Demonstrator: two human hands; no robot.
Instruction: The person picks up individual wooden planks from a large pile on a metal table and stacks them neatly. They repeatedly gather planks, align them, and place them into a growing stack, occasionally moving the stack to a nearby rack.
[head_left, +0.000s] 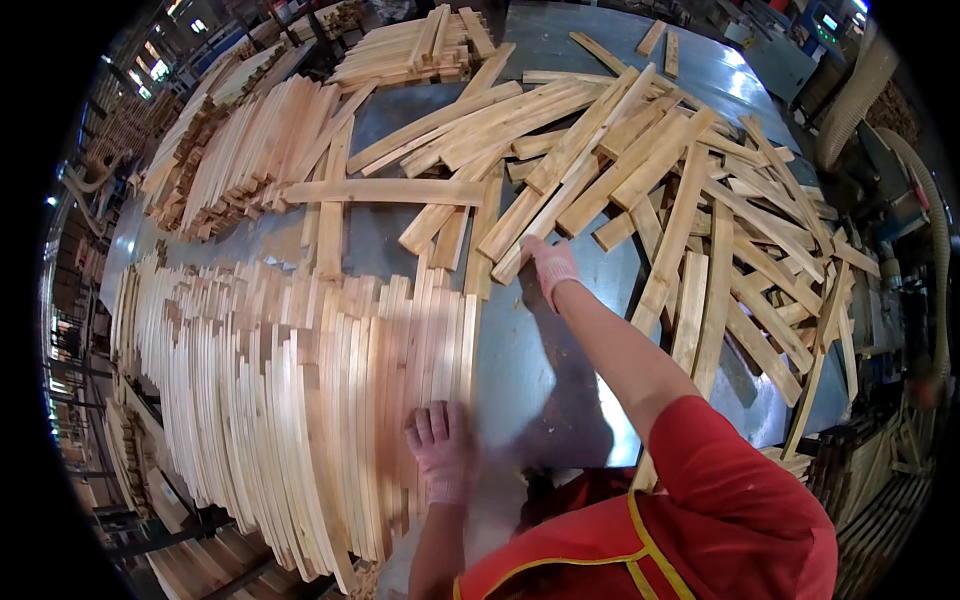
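Hands are apart: the left hand [440,450] lies, fingers spread, on the slat row [345,390] at 8 o'clock; the right hand [552,267] touches a slat [566,200] at 1 o'clock, grip closure indeterminable. Pulling could dislodge overlapping pieces in the loose pile [662,165]; uneven left-hand pressure could skew the row.

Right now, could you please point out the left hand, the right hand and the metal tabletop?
Left hand [442,455], head view: its gloved back.
Right hand [555,266], head view: its gloved back.
Metal tabletop [515,350], head view: a bare patch.
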